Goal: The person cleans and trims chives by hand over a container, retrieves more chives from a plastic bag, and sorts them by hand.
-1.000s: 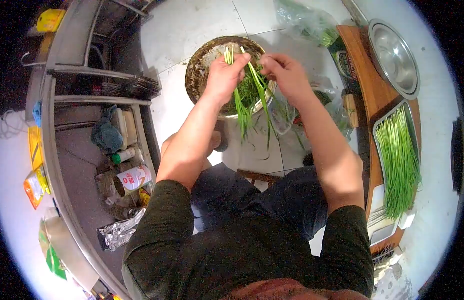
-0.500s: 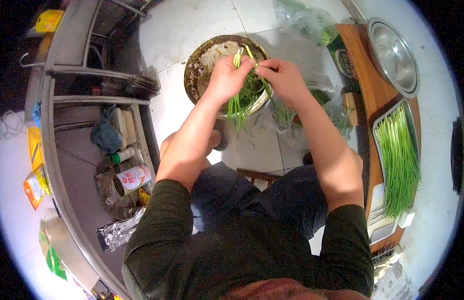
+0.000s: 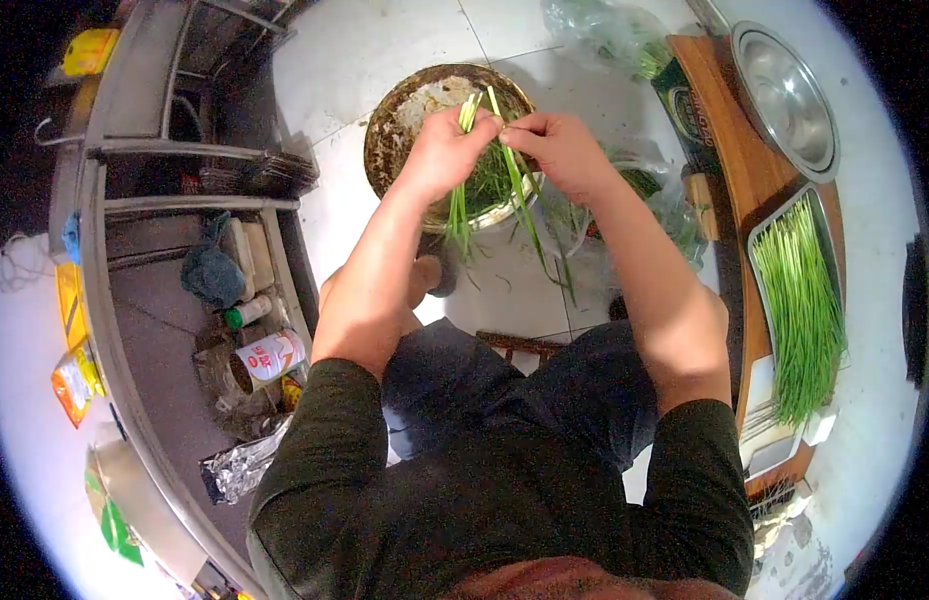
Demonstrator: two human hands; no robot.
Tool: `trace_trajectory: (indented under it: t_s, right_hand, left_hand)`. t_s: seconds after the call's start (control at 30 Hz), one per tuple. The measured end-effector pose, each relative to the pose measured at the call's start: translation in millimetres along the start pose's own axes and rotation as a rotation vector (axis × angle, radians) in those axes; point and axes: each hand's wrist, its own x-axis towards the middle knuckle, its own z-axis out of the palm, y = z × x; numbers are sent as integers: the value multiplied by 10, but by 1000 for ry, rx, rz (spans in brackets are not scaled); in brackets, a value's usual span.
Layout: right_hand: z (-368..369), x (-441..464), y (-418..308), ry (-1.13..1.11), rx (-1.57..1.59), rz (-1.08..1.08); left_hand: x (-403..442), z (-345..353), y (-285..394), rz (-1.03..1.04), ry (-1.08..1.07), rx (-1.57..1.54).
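Observation:
Long green stalks with pale ends (image 3: 459, 205) hang from my left hand (image 3: 447, 152), whose fingers are closed round them above a round, stained bin (image 3: 390, 130). Beside it, my right hand (image 3: 560, 152) pinches a stalk (image 3: 520, 195) close to my left fingertips. Loose green trimmings (image 3: 492, 180) lie in the bin below both hands. On the right, a metal tray (image 3: 834, 240) holds a thick bundle of similar green stalks (image 3: 800, 310), pale ends toward the top.
A steel bowl (image 3: 785, 98) rests at the upper right by a wooden board (image 3: 720, 95). Plastic bags of greens (image 3: 610, 38) lie on the tiled floor. Metal shelving on the left holds a white can (image 3: 271, 357), a blue cloth (image 3: 213, 273) and crumpled foil (image 3: 240, 467).
My hands have stayed together since half a second ago, after closing the earlier gap. The stalk at my right fingers now hangs longer and lower, and the view has shifted slightly.

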Motion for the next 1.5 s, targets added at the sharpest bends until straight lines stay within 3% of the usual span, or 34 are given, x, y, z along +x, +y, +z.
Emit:
trace_trajectory:
  t_s: [0.17, 0.37, 0.77, 0.97, 1.07, 1.17, 1.27, 1.37, 1.5]
  right_hand:
    - [0, 41, 115, 13, 119, -15]
    - [-39, 50, 86, -19, 92, -15]
    - [-4, 61, 98, 39, -41, -158]
    - [15, -14, 36, -65, 101, -114]
    - [-6, -12, 54, -208, 332, -48]
    - [9, 3, 76, -235, 399, 11]
    - [16, -3, 95, -293, 394, 13]
    - [45, -1, 81, -230, 387, 21]
    - [168, 28, 138, -20, 32, -152]
  left_hand:
    - [-4, 22, 19, -18, 0, -53]
    - [2, 31, 39, -60, -59, -245]
    - [-8, 66, 86, 37, 2, -301]
    - [-13, 57, 62, 64, 69, -268]
    - [-24, 34, 115, 1, 85, -272]
    - [48, 10, 35, 28, 17, -592]
    - [33, -6, 60, -5, -50, -602]
    - [36, 23, 58, 7, -31, -596]
    - [25, 93, 102, 15, 57, -579]
